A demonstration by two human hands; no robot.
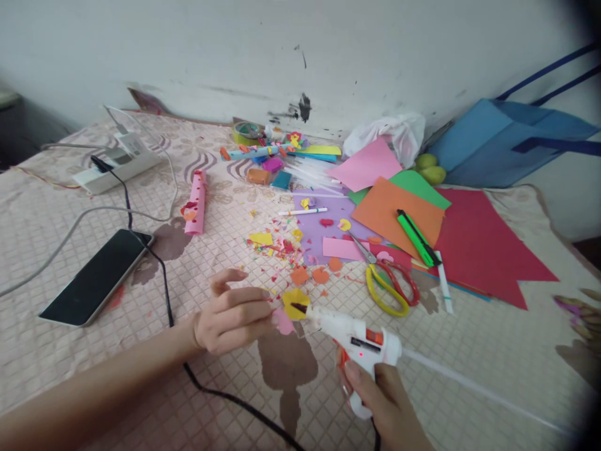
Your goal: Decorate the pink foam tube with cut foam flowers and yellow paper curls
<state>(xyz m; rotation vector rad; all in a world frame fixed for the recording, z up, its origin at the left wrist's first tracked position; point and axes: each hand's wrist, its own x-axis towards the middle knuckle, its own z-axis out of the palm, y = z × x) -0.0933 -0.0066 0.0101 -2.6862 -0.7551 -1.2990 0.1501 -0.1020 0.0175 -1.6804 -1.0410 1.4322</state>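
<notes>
My left hand (230, 316) pinches a yellow paper flower (295, 303) just above the bench (469, 351). Right hand (382, 398) is wrapped tight around the glue gun (357, 341) (nozzle touching the flower), its long axis pointing left toward my left fingers (256, 307).

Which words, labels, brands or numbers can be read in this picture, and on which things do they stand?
None can be read.
glue gun, held in the right hand: dark label on its body, too blurred to read.
power strip: pale markings, too small to read.
green marker: no print that can be made out.
phone: dark screen, nothing shows.
yellow paper piece at the left hand: no writing.
</notes>
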